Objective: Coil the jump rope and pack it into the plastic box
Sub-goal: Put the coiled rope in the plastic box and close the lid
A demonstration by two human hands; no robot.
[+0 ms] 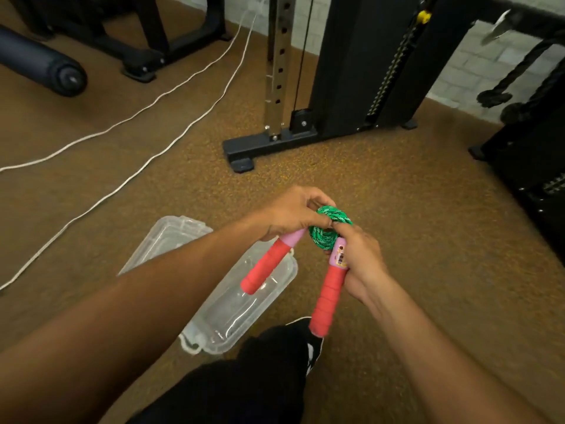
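The brown speckled floor (397, 194) fills most of the frame in front of you. A black cable machine (351, 71) stands at the upper centre and right, its base foot on the floor, and a dark padded roller (42, 65) lies in the upper left. A white cord (146, 114) trails in two lines across the left side. Below centre, the clear plastic box (232, 319) sits open on the floor, partly hidden behind your left forearm, with its lid (165, 237) just beyond it. Your dark-clothed knee and a black shoe (312, 347) show at the bottom centre, touching the box's near end. Above the box, your left hand (290, 215) is curled closed, pinching the top of the coiled green jump rope (328, 228) and the lilac end of one red handle (269, 264). Your right hand (360, 264) is wrapped closed around the other red handle (328, 295), one finger pressing on the coil's right side.
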